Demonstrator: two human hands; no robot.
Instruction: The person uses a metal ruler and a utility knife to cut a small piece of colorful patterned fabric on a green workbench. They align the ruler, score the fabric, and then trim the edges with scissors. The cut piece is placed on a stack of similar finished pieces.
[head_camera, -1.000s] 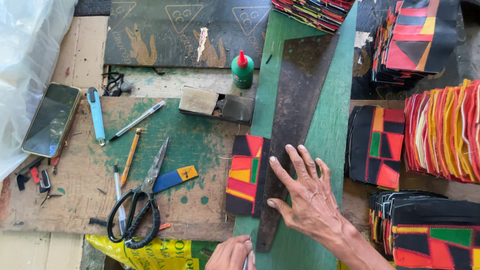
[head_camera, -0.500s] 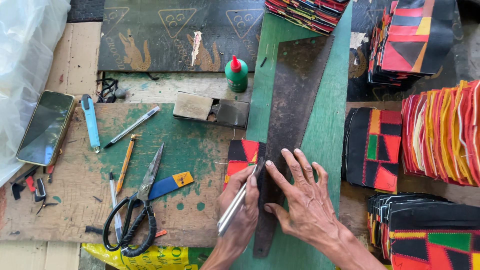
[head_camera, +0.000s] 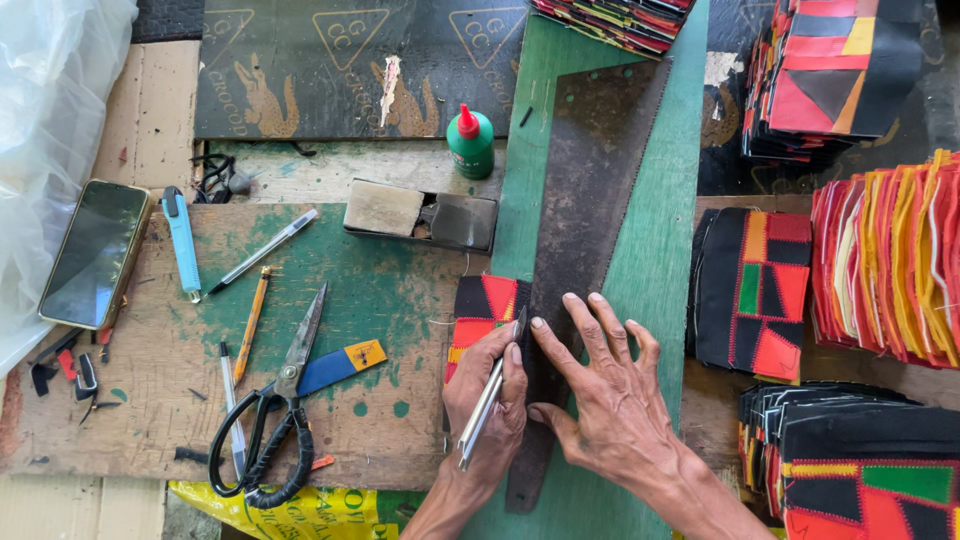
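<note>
Fingers of left hand (head_camera: 487, 400), absent a second ago, now grip a metal blade (head_camera: 487, 405) beside right hand (head_camera: 610, 400), flat, splayed on saw blade (head_camera: 590, 210) over patchwork piece (head_camera: 478, 315).

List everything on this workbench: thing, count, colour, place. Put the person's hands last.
saw blade: one, rusty dark, diagonal on the green board, used as a straightedge
patchwork piece: one, black, red and orange, under the blade's left edge
patchwork stacks: several, red, black, yellow, green, at right
glue bottle: one, green with red cap, top centre
scissors: one pair, black handles, lower left
phone: one, dark, far left
blue utility knife: one, beside the phone
pens and pencils: about four, left of centre
block: one, grey-tan, centre
left hand: holds a metal cutting tool against the blade
right hand: pressed flat on the blade
</note>
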